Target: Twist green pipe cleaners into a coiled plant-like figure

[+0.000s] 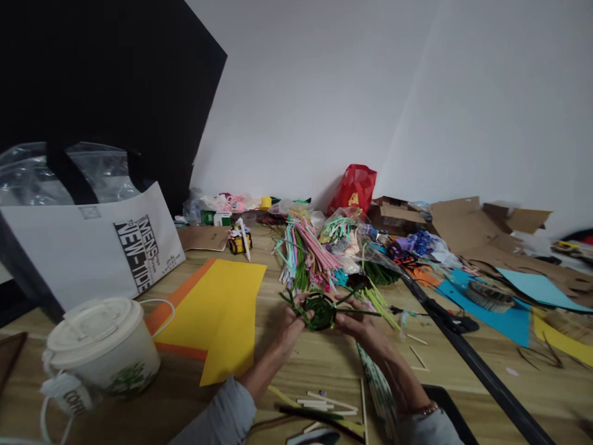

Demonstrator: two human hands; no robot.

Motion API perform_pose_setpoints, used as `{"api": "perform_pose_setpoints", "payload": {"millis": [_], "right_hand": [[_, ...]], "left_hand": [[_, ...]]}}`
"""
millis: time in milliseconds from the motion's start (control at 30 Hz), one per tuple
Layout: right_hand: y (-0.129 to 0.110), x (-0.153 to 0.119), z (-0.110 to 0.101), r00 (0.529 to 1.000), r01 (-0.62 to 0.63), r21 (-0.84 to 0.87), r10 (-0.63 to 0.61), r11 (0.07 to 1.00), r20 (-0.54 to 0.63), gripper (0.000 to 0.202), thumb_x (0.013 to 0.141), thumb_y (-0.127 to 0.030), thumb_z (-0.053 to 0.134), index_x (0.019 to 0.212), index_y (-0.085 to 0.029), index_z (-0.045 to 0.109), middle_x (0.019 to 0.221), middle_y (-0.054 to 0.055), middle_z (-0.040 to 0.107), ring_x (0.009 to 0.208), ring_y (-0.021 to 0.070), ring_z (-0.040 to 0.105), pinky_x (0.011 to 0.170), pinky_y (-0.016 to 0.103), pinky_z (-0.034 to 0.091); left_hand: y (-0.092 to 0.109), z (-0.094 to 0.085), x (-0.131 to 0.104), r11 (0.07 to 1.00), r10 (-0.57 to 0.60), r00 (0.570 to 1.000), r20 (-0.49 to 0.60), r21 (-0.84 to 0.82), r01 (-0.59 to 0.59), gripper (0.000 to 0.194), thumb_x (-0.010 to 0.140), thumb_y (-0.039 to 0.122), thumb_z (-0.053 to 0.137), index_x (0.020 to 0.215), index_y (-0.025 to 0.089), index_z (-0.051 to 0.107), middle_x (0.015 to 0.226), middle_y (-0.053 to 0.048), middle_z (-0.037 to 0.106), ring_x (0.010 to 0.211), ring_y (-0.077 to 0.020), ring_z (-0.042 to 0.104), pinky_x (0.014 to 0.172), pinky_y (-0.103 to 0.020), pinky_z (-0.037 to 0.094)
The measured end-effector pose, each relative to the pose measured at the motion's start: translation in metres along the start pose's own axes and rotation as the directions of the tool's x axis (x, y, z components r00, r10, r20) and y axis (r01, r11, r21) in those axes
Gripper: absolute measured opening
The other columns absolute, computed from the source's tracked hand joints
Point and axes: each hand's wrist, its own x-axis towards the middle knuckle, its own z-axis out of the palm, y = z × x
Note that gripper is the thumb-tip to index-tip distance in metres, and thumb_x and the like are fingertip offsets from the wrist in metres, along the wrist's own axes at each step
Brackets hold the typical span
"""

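Note:
A dark green coiled piece (pixel 319 311), round and spiral with loose green stems sticking out to both sides, is held up above the wooden table (pixel 306 364). My left hand (pixel 296 320) grips its left edge between thumb and fingers. On its right edge my right hand (pixel 354 321) is closed in the same way. Just behind the piece lies a bundle of pink, green and pale pipe cleaners (pixel 310 253). Thin wooden sticks (pixel 327 403) rest on the table between my forearms.
Yellow sheet (pixel 231 309) and white lidded container (pixel 104 346) at left, beside a large white bag (pixel 92 247). Behind are a red bag (pixel 354 188) and cardboard boxes (pixel 472 228). A black bar (pixel 482 371) crosses the right side, near blue sheets (pixel 504 321).

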Motion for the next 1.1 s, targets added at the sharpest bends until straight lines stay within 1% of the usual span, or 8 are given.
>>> {"api": "perform_pose_setpoints", "payload": {"millis": [133, 267, 400, 533, 600, 767, 1000, 1100], "right_hand": [[0.013, 0.007, -0.005, 0.988, 0.032, 0.027, -0.027, 0.999, -0.154, 0.034, 0.063, -0.042, 0.077, 0.089, -0.023, 0.066, 0.075, 0.001, 0.067, 0.072, 0.0191, 0.061, 0.063, 0.029, 0.046], [0.017, 0.012, -0.017, 0.982, 0.04, 0.035, -0.033, 0.999, -0.183, 0.031, 0.058, -0.043, 0.08, 0.072, -0.018, 0.066, 0.067, 0.002, 0.065, 0.062, 0.0168, 0.057, 0.059, 0.028, 0.043], [0.014, 0.012, -0.027, 0.983, 0.031, 0.053, -0.021, 0.998, -0.182, 0.03, 0.06, -0.043, 0.079, 0.072, -0.018, 0.068, 0.068, 0.001, 0.066, 0.062, 0.0159, 0.056, 0.058, 0.027, 0.041], [0.009, 0.009, -0.033, 0.991, 0.009, 0.085, 0.002, 0.996, -0.132, 0.028, 0.061, -0.042, 0.079, 0.067, -0.017, 0.067, 0.064, 0.001, 0.064, 0.059, 0.0146, 0.054, 0.057, 0.027, 0.04], [0.007, 0.008, -0.033, 0.995, -0.003, 0.093, 0.011, 0.996, -0.096, 0.028, 0.062, -0.042, 0.079, 0.067, -0.017, 0.068, 0.064, 0.002, 0.063, 0.058, 0.0146, 0.054, 0.058, 0.027, 0.04], [0.011, 0.007, -0.021, 1.0, -0.029, 0.089, 0.03, 0.996, -0.008, 0.028, 0.06, -0.04, 0.08, 0.071, -0.017, 0.07, 0.064, 0.002, 0.063, 0.059, 0.0142, 0.052, 0.058, 0.027, 0.039], [0.015, 0.006, -0.005, 0.996, 0.004, -0.101, 0.005, 0.995, 0.087, 0.025, 0.064, -0.043, 0.076, 0.074, -0.021, 0.071, 0.056, -0.004, 0.056, 0.051, 0.0105, 0.041, 0.049, 0.023, 0.028], [0.009, 0.002, -0.001, 0.995, 0.0, -0.119, 0.011, 0.993, 0.094, 0.027, 0.064, -0.045, 0.075, 0.077, -0.022, 0.07, 0.061, -0.003, 0.059, 0.055, 0.012, 0.045, 0.051, 0.023, 0.031]], "left_hand": [[-0.002, 0.004, 0.0, 1.0, -0.006, 0.994, 0.112, 0.01, 0.005, 0.053, 0.068, 0.03, 0.068, 0.119, 0.02, 0.054, 0.118, -0.008, 0.06, 0.113, -0.0261, 0.051, 0.094, -0.037, 0.042], [0.001, 0.006, 0.001, 0.995, -0.055, 0.962, 0.268, -0.062, 0.074, 0.068, 0.059, 0.02, 0.075, 0.123, 0.022, 0.051, 0.128, -0.008, 0.054, 0.121, -0.0265, 0.045, 0.099, -0.037, 0.037], [0.011, -0.001, 0.001, 0.988, -0.089, 0.877, 0.473, -0.073, 0.139, 0.092, 0.05, 0.008, 0.081, 0.133, 0.026, 0.043, 0.135, -0.009, 0.047, 0.123, -0.0266, 0.043, 0.097, -0.036, 0.038], [0.013, -0.01, 0.002, 0.96, -0.183, 0.795, 0.579, -0.069, 0.272, 0.089, 0.061, 0.021, 0.078, 0.138, 0.03, 0.036, 0.126, -0.01, 0.055, 0.102, -0.023, 0.057, 0.078, -0.031, 0.046], [0.01, -0.012, 0.004, 0.947, -0.228, 0.815, 0.532, -0.073, 0.312, 0.072, 0.067, 0.03, 0.074, 0.133, 0.026, 0.045, 0.116, -0.009, 0.06, 0.095, -0.0216, 0.059, 0.074, -0.029, 0.045], [0.008, -0.006, 0.006, 0.974, -0.202, 0.925, 0.322, -0.036, 0.225, 0.042, 0.074, 0.039, 0.069, 0.108, 0.015, 0.063, 0.105, -0.009, 0.064, 0.094, -0.0201, 0.058, 0.081, -0.029, 0.04], [0.018, -0.003, -0.001, 0.989, -0.141, 0.898, 0.416, 0.096, 0.111, 0.058, 0.048, 0.022, 0.085, 0.1, 0.018, 0.058, 0.101, -0.006, 0.063, 0.101, -0.0214, 0.054, 0.084, -0.029, 0.039], [0.015, -0.002, -0.002, 0.984, -0.15, 0.911, 0.384, 0.151, 0.099, 0.05, 0.053, 0.028, 0.082, 0.095, 0.018, 0.058, 0.094, -0.004, 0.063, 0.091, -0.019, 0.056, 0.079, -0.028, 0.039]]}}
